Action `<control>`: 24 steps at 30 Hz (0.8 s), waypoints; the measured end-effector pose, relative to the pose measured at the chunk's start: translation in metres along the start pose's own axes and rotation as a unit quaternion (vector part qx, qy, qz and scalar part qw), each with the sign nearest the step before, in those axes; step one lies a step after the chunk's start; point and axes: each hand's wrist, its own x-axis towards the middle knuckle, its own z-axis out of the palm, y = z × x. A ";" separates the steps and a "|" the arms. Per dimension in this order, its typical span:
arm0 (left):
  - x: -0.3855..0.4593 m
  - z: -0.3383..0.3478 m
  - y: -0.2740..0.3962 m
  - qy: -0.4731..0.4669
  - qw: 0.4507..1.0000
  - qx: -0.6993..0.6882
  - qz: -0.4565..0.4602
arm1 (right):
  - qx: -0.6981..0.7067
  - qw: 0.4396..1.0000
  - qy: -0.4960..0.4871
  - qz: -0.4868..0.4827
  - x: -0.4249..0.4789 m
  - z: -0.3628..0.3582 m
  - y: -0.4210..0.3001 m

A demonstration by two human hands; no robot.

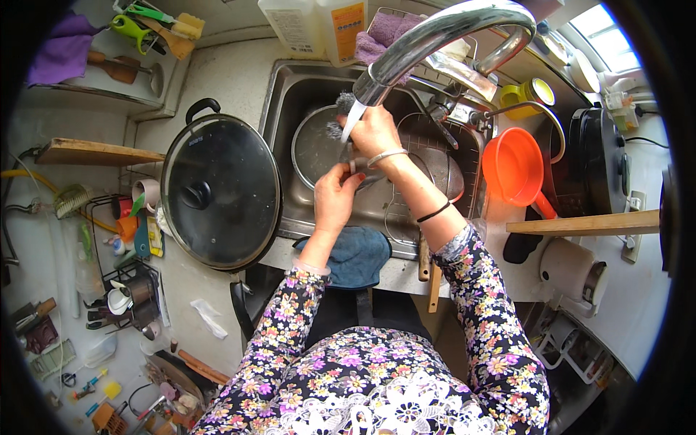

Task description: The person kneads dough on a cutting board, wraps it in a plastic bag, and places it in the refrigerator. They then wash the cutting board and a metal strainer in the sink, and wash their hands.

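Over the sink, my right hand (375, 130) grips a grey scouring pad (346, 102), which shows beyond its fingers. Water (352, 120) runs from the chrome faucet (375, 84) past these fingers. Closer to me, my left hand (333, 198) pinches a greyish, handle-like piece (359, 165) between thumb and fingers; whether it belongs to the round metal pan (315, 149) below is unclear. That pan lies in the left part of the stainless steel sink (293, 212). To the right in the sink are a wire rack (399, 209) and a metal strainer (443, 168), partly hidden by my right forearm.
A large lidded pan (223, 190) stands left of the sink. An orange dipper (514, 166) sits to the right. A blue cloth (356, 258) drapes over the front edge, beside protruding wooden handles (424, 261). Large bottles (342, 32) and a purple towel (386, 32) are behind.
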 end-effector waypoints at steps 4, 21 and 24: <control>0.018 -0.008 -0.026 0.082 0.973 -0.211 -0.044 | -0.120 0.964 -0.009 -0.235 -0.042 0.015 -0.004; 0.016 -0.011 -0.013 0.097 0.912 -0.395 -0.060 | 0.056 0.997 -0.056 0.020 0.068 0.018 0.115; 0.032 -0.006 -0.026 0.116 0.895 -0.423 -0.089 | -0.234 0.956 -0.064 -0.162 -0.017 0.028 -0.001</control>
